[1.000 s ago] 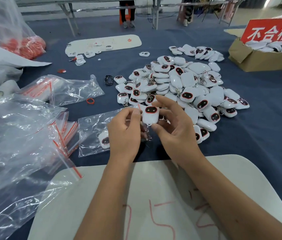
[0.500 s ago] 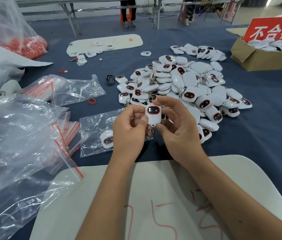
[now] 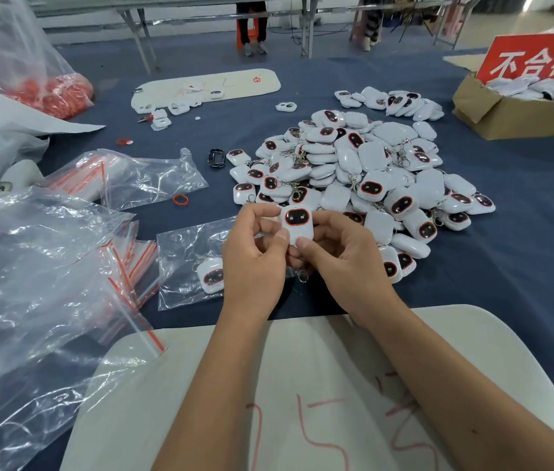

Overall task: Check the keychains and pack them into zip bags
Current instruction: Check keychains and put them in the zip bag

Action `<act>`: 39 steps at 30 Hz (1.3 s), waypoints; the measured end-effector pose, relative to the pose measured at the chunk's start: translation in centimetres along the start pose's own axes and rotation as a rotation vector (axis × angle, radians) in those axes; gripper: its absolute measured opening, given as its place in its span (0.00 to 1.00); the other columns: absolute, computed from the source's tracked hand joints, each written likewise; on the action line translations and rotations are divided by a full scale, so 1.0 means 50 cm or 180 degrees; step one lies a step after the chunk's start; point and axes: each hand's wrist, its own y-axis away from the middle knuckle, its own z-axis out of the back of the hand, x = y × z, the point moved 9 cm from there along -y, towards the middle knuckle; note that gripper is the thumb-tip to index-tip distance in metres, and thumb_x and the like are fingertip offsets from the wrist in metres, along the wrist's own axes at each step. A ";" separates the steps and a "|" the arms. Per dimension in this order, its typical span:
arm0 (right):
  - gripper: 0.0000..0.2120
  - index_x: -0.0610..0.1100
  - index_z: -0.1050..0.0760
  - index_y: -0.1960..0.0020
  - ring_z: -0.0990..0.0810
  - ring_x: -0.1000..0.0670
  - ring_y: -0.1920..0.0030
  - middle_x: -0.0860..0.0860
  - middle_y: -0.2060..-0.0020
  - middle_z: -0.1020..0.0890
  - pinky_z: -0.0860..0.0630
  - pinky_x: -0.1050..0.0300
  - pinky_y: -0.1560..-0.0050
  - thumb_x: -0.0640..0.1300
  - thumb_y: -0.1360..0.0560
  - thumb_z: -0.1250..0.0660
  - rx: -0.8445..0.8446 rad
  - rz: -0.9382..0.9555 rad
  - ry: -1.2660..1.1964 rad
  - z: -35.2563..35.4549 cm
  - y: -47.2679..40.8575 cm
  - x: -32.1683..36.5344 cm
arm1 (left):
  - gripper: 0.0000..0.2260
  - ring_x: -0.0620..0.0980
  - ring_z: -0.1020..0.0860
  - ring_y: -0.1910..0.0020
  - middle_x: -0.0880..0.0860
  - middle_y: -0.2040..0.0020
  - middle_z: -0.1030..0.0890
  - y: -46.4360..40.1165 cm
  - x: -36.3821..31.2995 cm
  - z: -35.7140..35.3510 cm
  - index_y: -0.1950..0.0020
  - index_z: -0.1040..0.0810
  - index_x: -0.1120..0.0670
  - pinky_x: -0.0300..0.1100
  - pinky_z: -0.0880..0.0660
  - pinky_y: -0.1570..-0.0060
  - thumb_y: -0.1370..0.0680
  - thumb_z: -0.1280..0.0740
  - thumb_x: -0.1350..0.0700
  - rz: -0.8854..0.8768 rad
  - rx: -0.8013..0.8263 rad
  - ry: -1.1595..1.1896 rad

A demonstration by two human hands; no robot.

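Holding one keychain (image 3: 297,223) face-up just in front of the keychain pile (image 3: 360,171), I see the left hand (image 3: 255,263) and right hand (image 3: 340,256) each pinching it in a fingertip grip. Risks, as I judge them: a slip would drop it back into the pile, unchecked; its dangling ring (image 3: 302,276) could snag the zip bag (image 3: 190,263) left of the pile.

both hands hold one white keychain (image 3: 297,223) face up above the blue desk (image 3: 523,266), left hand (image 3: 255,256) and right hand (image 3: 343,253) pinching its sides. a heap of keychains (image 3: 364,171) lies just beyond; a zip bag (image 3: 187,263) containing one keychain lies left.
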 end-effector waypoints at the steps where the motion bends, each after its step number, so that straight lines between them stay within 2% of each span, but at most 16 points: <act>1: 0.13 0.52 0.19 0.44 0.14 0.55 0.61 0.53 0.60 0.13 0.20 0.63 0.58 0.36 0.22 0.29 0.0020 -0.0017 -0.0005 -0.001 0.000 -0.001 | 0.10 0.48 0.19 0.70 0.58 0.54 0.21 0.000 0.000 0.001 0.44 0.24 0.57 0.42 0.19 0.68 0.19 0.36 0.70 0.0008 -0.0005 0.0027; 6: 0.13 0.61 0.20 0.47 0.14 0.43 0.63 0.47 0.61 0.14 0.17 0.50 0.64 0.44 0.25 0.28 -0.0207 -0.0149 -0.0063 0.006 0.001 -0.004 | 0.08 0.50 0.18 0.68 0.58 0.56 0.19 0.003 0.001 0.005 0.46 0.24 0.56 0.47 0.17 0.67 0.19 0.34 0.68 -0.0027 -0.0099 -0.0001; 10: 0.09 0.52 0.17 0.45 0.14 0.47 0.61 0.47 0.62 0.14 0.16 0.45 0.57 0.44 0.25 0.27 -0.0390 -0.0205 0.0068 -0.003 -0.008 0.006 | 0.05 0.56 0.17 0.65 0.57 0.58 0.18 -0.004 0.001 0.025 0.47 0.22 0.57 0.50 0.18 0.62 0.20 0.32 0.66 0.0003 -0.0519 -0.0069; 14: 0.10 0.51 0.18 0.54 0.16 0.55 0.66 0.51 0.67 0.14 0.19 0.58 0.65 0.36 0.22 0.28 -0.0283 -0.0478 -0.0069 -0.061 -0.054 0.017 | 0.04 0.44 0.19 0.63 0.50 0.59 0.18 -0.020 -0.008 0.069 0.49 0.20 0.55 0.42 0.20 0.59 0.21 0.30 0.63 0.0026 -0.1240 -0.0242; 17: 0.06 0.39 0.17 0.57 0.18 0.52 0.67 0.48 0.68 0.15 0.18 0.56 0.66 0.33 0.23 0.29 -0.0077 -0.0897 -0.0179 -0.127 -0.107 0.009 | 0.06 0.49 0.16 0.55 0.51 0.56 0.16 -0.072 0.007 0.111 0.49 0.17 0.54 0.50 0.19 0.48 0.24 0.31 0.63 0.0439 -0.1428 -0.0201; 20: 0.09 0.34 0.25 0.66 0.24 0.47 0.67 0.44 0.73 0.25 0.21 0.49 0.65 0.29 0.27 0.32 -0.0005 -0.1130 0.0025 -0.181 -0.176 0.001 | 0.11 0.50 0.23 0.65 0.48 0.67 0.21 -0.128 0.021 0.141 0.65 0.20 0.53 0.42 0.24 0.61 0.28 0.36 0.66 0.0859 -0.1583 0.0012; 22: 0.14 0.39 0.30 0.69 0.28 0.47 0.70 0.49 0.78 0.29 0.29 0.57 0.70 0.26 0.28 0.35 0.0093 -0.1266 0.0100 -0.213 -0.217 -0.003 | 0.15 0.51 0.29 0.67 0.48 0.71 0.29 -0.158 0.012 0.151 0.70 0.29 0.52 0.38 0.32 0.66 0.26 0.38 0.66 0.0995 -0.1669 -0.0034; 24: 0.16 0.41 0.29 0.67 0.27 0.48 0.70 0.48 0.77 0.25 0.30 0.61 0.71 0.25 0.26 0.37 0.0353 -0.1272 -0.0016 -0.253 -0.253 -0.002 | 0.17 0.54 0.30 0.64 0.50 0.68 0.30 -0.201 0.002 0.157 0.69 0.33 0.52 0.40 0.35 0.61 0.21 0.38 0.65 0.1064 -0.1601 -0.0104; 26: 0.16 0.41 0.30 0.62 0.26 0.46 0.60 0.40 0.63 0.21 0.27 0.54 0.62 0.23 0.24 0.40 0.0458 -0.1146 -0.0315 -0.278 -0.294 -0.001 | 0.15 0.55 0.34 0.63 0.57 0.65 0.30 -0.248 -0.012 0.157 0.68 0.34 0.53 0.44 0.38 0.59 0.23 0.39 0.65 0.0959 -0.1455 0.0038; 28: 0.17 0.42 0.34 0.58 0.28 0.44 0.56 0.37 0.57 0.24 0.31 0.47 0.55 0.21 0.24 0.43 0.0467 -0.1092 -0.0360 -0.286 -0.327 -0.009 | 0.08 0.51 0.38 0.55 0.67 0.55 0.24 -0.280 -0.008 0.156 0.59 0.22 0.60 0.48 0.35 0.61 0.27 0.42 0.65 0.0938 -0.1319 0.0176; 29: 0.18 0.44 0.36 0.59 0.30 0.45 0.58 0.40 0.60 0.27 0.34 0.47 0.58 0.22 0.24 0.44 0.0471 -0.1094 -0.0192 -0.285 -0.339 -0.017 | 0.14 0.51 0.28 0.56 0.69 0.47 0.21 -0.288 0.002 0.153 0.47 0.20 0.66 0.48 0.29 0.59 0.26 0.42 0.66 0.0954 -0.1252 0.0224; 30: 0.18 0.45 0.37 0.61 0.34 0.46 0.61 0.43 0.64 0.31 0.37 0.48 0.61 0.23 0.25 0.44 0.0436 -0.1085 0.0050 -0.280 -0.350 -0.027 | 0.17 0.55 0.18 0.44 0.67 0.43 0.19 -0.288 0.008 0.153 0.39 0.21 0.66 0.50 0.24 0.55 0.25 0.42 0.67 0.0976 -0.1225 0.0197; 31: 0.16 0.44 0.35 0.61 0.36 0.45 0.62 0.45 0.64 0.33 0.39 0.48 0.61 0.25 0.24 0.44 0.0367 -0.1060 0.0307 -0.271 -0.353 -0.033 | 0.17 0.59 0.19 0.51 0.64 0.43 0.18 -0.284 0.017 0.153 0.38 0.21 0.65 0.52 0.23 0.50 0.24 0.41 0.67 0.1020 -0.1217 0.0084; 33: 0.14 0.36 0.23 0.46 0.26 0.44 0.55 0.43 0.56 0.23 0.28 0.49 0.54 0.27 0.24 0.44 0.0259 -0.0971 0.0678 -0.257 -0.339 -0.037 | 0.19 0.59 0.18 0.43 0.59 0.41 0.16 -0.269 0.044 0.150 0.35 0.19 0.60 0.53 0.22 0.39 0.24 0.38 0.66 0.1100 -0.1173 -0.0123; 35: 0.23 0.37 0.25 0.30 0.19 0.49 0.38 0.45 0.38 0.18 0.24 0.55 0.34 0.27 0.23 0.41 0.0202 -0.0756 0.0778 -0.247 -0.311 -0.023 | 0.19 0.58 0.18 0.40 0.58 0.41 0.15 -0.250 0.060 0.138 0.36 0.18 0.58 0.54 0.23 0.35 0.24 0.37 0.66 0.1071 -0.1057 -0.0164; 39: 0.16 0.42 0.17 0.43 0.16 0.54 0.48 0.51 0.50 0.15 0.22 0.67 0.46 0.30 0.24 0.36 -0.0222 -0.0002 0.1104 -0.187 -0.233 0.054 | 0.12 0.58 0.16 0.51 0.57 0.52 0.14 -0.223 0.046 0.110 0.48 0.15 0.57 0.58 0.19 0.45 0.26 0.36 0.66 0.0860 -0.0980 -0.0342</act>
